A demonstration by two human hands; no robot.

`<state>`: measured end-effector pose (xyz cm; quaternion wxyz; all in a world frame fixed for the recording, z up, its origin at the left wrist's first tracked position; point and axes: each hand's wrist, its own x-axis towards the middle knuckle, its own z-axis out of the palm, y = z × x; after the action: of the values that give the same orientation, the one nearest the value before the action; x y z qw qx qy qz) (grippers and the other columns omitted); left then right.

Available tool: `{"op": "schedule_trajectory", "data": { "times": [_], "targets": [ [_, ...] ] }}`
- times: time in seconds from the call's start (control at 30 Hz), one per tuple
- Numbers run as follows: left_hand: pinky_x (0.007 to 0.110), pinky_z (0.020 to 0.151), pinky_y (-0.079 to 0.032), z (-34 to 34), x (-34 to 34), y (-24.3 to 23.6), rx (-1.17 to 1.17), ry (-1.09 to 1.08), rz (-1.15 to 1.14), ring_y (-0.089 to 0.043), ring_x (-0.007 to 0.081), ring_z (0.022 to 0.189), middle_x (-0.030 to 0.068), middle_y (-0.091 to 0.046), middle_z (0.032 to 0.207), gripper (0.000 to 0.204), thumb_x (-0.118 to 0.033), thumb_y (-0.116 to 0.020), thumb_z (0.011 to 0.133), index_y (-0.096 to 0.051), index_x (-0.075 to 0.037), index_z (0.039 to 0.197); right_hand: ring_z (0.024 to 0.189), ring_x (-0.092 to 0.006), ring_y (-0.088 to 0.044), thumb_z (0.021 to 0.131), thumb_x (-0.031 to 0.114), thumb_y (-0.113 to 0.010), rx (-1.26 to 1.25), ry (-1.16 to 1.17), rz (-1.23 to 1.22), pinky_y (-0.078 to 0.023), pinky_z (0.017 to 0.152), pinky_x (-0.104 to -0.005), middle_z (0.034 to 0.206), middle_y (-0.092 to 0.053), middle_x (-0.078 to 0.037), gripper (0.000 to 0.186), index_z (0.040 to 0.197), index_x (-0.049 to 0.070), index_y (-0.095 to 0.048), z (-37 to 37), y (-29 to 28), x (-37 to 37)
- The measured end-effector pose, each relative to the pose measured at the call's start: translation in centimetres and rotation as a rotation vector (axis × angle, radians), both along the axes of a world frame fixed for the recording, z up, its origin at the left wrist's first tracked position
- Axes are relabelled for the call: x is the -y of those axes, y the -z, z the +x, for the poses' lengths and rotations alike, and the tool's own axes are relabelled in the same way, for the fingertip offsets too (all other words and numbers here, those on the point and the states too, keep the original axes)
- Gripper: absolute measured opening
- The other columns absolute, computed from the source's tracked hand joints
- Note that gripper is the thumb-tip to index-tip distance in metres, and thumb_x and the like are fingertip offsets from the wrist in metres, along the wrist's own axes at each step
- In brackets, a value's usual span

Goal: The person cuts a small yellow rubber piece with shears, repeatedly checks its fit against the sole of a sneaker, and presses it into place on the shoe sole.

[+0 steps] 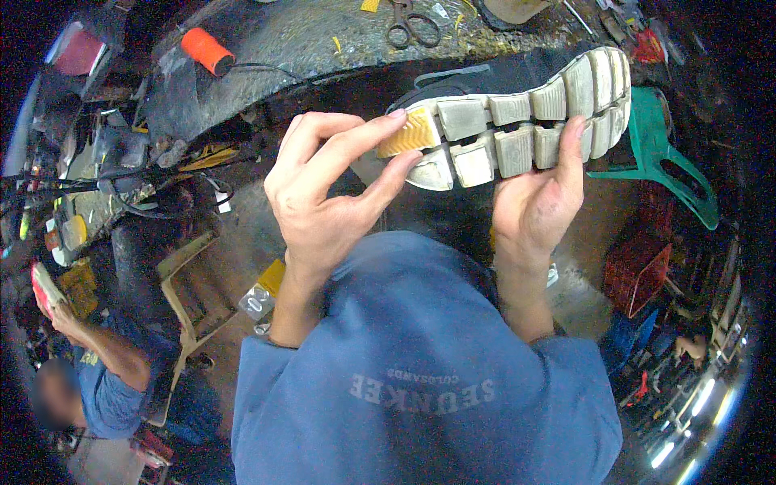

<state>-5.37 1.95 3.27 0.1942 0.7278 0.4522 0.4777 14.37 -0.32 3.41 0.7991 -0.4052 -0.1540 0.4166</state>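
A dark shoe [497,73] is held on its side across the upper middle, its off-white sole [513,149] of segmented blocks facing me. My left hand [319,186] pinches a yellow zigzag-ribbed piece [408,133] at the sole's left end, index fingertip above it and thumb on its lower part. My right hand [537,198] grips the shoe from below, with the thumb pressed on the sole's blocks toward the right and the other fingers hidden behind it.
A cluttered bench [299,44] holds scissors [412,28] and an orange cylinder [206,50]. A green plastic chair [683,186] and red crate [634,275] stand right. At lower left a co-worker [121,380] holds a red-and-white item [44,287] near a pale frame [182,307].
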Motion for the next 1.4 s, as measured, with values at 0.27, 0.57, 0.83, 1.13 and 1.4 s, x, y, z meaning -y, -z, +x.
{"op": "schedule_trajectory", "data": {
  "times": [0.27, 0.57, 0.83, 1.13, 1.4],
  "targets": [
    [0.029, 0.071, -0.055, 0.4, 0.2, -0.2, 0.063, -0.004, -0.027, -0.066, 0.0172, 0.077, 0.0077, -0.069, 0.089, 0.040, -0.006, -0.090, 0.069, -0.080, -0.008, 0.108, 0.123, -0.0221, -0.062, 0.106, 0.024, -0.058, -0.013, -0.009, 0.032, -0.047, 0.107, -0.0423, 0.136, -0.064, -0.008, 0.041, 0.143, 0.005, -0.053, 0.0, -0.3, 0.1],
    [0.028, 0.069, -0.052, 0.0, -0.4, -0.5, 0.055, 0.019, -0.004, -0.061, 0.0154, 0.074, 0.0062, -0.067, 0.087, 0.036, -0.003, -0.086, 0.069, -0.074, -0.005, 0.104, 0.121, -0.0220, -0.064, 0.107, 0.025, -0.056, -0.173, -0.118, -0.029, -0.048, 0.107, -0.0429, 0.133, -0.067, -0.006, 0.036, 0.140, 0.009, -0.058, -0.5, 0.6, -0.6],
    [0.028, 0.069, -0.051, -0.1, 0.1, -1.0, 0.061, 0.044, -0.038, -0.060, 0.0153, 0.075, 0.0058, -0.068, 0.089, 0.038, -0.005, -0.088, 0.069, -0.075, -0.005, 0.104, 0.123, -0.0226, -0.063, 0.107, 0.026, -0.057, -0.243, -0.180, -0.069, -0.047, 0.108, -0.0438, 0.133, -0.067, -0.005, 0.036, 0.140, 0.011, -0.058, 0.1, 0.7, -0.7],
    [0.028, 0.072, -0.052, -0.5, 0.5, -1.1, 0.167, 0.124, -0.120, -0.061, 0.0154, 0.078, 0.0068, -0.068, 0.093, 0.044, -0.006, -0.089, 0.068, -0.075, -0.005, 0.110, 0.121, -0.0232, -0.065, 0.105, 0.027, -0.060, -0.299, -0.262, -0.096, -0.048, 0.108, -0.0437, 0.131, -0.069, -0.005, 0.036, 0.137, 0.011, -0.060, 0.6, 0.8, -0.4],
    [0.029, 0.073, -0.052, -0.4, 0.6, -0.6, 0.314, 0.167, -0.150, -0.063, 0.0165, 0.082, 0.0073, -0.068, 0.094, 0.046, -0.004, -0.088, 0.068, -0.075, -0.005, 0.112, 0.118, -0.0229, -0.066, 0.105, 0.026, -0.060, -0.329, -0.273, -0.145, -0.050, 0.106, -0.0435, 0.128, -0.071, -0.005, 0.033, 0.134, 0.011, -0.063, 1.2, 1.4, -0.5]
  ]
}}
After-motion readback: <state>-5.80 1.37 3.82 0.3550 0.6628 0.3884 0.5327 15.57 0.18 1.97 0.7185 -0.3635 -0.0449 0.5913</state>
